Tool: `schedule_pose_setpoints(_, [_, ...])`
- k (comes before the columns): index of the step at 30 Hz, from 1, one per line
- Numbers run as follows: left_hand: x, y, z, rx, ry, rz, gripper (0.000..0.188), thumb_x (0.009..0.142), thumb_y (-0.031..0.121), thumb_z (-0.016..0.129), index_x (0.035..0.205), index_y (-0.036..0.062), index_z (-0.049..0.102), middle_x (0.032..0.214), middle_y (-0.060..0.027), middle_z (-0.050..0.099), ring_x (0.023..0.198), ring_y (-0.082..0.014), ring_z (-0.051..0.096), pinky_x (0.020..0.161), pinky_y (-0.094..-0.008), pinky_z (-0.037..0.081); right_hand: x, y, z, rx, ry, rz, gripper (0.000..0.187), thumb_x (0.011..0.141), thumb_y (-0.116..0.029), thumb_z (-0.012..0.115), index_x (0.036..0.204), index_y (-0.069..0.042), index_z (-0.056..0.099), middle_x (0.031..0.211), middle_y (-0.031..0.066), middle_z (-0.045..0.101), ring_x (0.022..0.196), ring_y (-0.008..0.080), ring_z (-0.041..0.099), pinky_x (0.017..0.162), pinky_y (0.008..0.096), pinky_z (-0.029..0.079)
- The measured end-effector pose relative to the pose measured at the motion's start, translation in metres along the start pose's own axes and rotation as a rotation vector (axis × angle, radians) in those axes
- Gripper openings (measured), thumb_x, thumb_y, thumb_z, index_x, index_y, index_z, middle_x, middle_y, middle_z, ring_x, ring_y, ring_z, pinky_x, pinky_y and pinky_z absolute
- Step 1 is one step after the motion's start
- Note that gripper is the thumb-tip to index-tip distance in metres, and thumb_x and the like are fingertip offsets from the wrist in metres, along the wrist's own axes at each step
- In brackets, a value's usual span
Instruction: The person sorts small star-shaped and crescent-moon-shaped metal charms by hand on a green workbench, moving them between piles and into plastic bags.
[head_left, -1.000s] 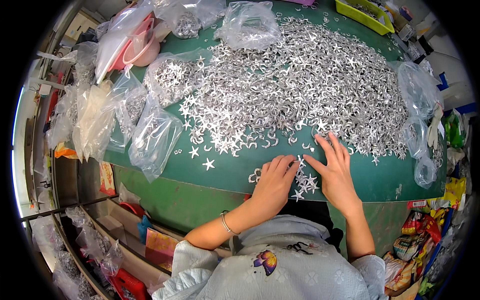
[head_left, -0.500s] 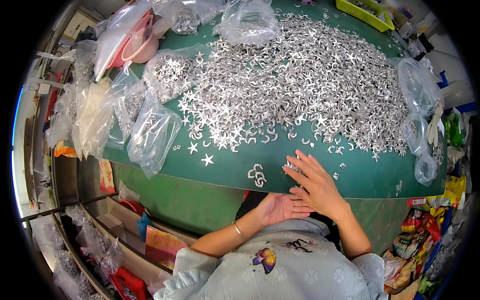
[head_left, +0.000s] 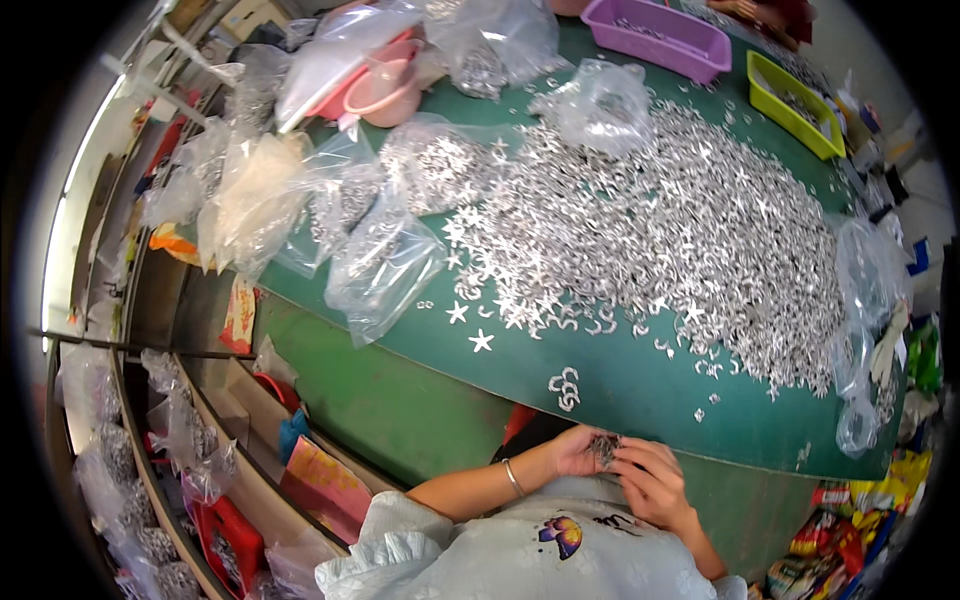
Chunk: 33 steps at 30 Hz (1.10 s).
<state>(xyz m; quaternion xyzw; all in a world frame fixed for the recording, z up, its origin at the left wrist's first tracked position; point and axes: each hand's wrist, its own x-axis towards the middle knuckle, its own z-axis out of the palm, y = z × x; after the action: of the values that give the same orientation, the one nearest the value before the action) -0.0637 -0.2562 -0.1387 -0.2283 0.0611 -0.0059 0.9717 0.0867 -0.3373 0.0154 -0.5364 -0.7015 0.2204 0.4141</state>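
Observation:
In front of my body, just off the near table edge, my left hand (head_left: 577,452) is cupped around a small clump of silver metal charms (head_left: 604,448). My right hand (head_left: 655,484) meets it from the right, fingers bent and closed on the same clump. The shape of the held charms is too small to make out. A short column of crescent-shaped charms (head_left: 565,389) lies near the table edge, above my hands. Two loose star-shaped charms (head_left: 481,341) rest farther left. Beyond them spreads a large heap of silver star and crescent charms (head_left: 640,230).
Clear plastic bags (head_left: 385,280), some with charms, crowd the table's left side beside pink basins (head_left: 385,95). A purple tray (head_left: 660,45) and a yellow-green tray (head_left: 795,110) stand at the back. Another person's hand (head_left: 735,8) shows far off. Wooden shelving (head_left: 240,440) stands left.
My right hand has drawn back from the table edge to my left hand, and the charms that lay under it are now in my hands. The view has shifted, showing more of the back.

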Motion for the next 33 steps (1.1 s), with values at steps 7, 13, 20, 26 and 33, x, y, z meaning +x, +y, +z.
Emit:
schedule_pose_setpoints(7, [-0.057,-0.017,0.085,0.346,0.499,-0.053,0.024,0.097,0.017,0.049,0.1,-0.002,0.064,0.1,-0.0154,0.065,0.089,-0.0222,0.063,0.078,-0.0359,0.053,0.018,0.015,-0.011,-0.052,0.282,0.052,0.017,0.075,0.011,0.061,0.09,0.005,0.068,0.088,0.0158,0.066,0.082,0.0324,0.065,0.073,0.0395,0.051])
schedule_pose_setpoints(13, [-0.055,0.035,0.212,0.175,0.188,0.711,0.019,0.092,0.011,0.053,0.107,-0.0003,0.058,0.107,-0.0158,0.06,0.096,-0.0266,0.062,0.08,-0.0381,0.054,0.024,0.02,-0.005,-0.052,0.331,0.09,0.018,0.077,0.013,0.059,0.091,0.006,0.067,0.091,0.0169,0.065,0.083,0.0318,0.062,0.074,0.0376,0.05])
schedule_pose_setpoints(20, [-0.031,0.184,0.316,0.146,0.121,1.588,0.052,0.098,0.024,0.037,0.142,-0.0022,0.028,0.139,-0.0246,0.036,0.126,-0.043,0.04,0.109,-0.0559,0.035,0.024,0.014,0.004,-0.021,0.297,0.118,0.018,0.077,0.013,0.06,0.09,0.004,0.069,0.094,0.0162,0.065,0.085,0.0318,0.062,0.075,0.0371,0.05])
schedule_pose_setpoints(26, [-0.028,0.14,0.293,0.55,0.262,1.566,0.073,0.094,0.012,0.045,0.154,0.0058,0.003,0.156,-0.0203,0.008,0.14,-0.042,0.026,0.112,-0.0524,0.032,0.028,0.02,0.001,0.0,0.292,0.11,0.019,0.077,0.014,0.06,0.092,0.005,0.068,0.092,0.0173,0.065,0.084,0.032,0.062,0.074,0.0374,0.05])
schedule_pose_setpoints(33, [-0.068,0.039,0.216,1.669,0.538,1.047,0.027,0.095,0.008,0.056,0.119,-0.0022,0.062,0.112,-0.0114,0.065,0.104,-0.0219,0.062,0.095,-0.0329,0.047,0.041,0.02,-0.012,-0.129,0.25,0.212,0.017,0.081,0.009,0.058,0.096,0.005,0.066,0.097,0.0165,0.064,0.092,0.032,0.059,0.084,0.0389,0.047])
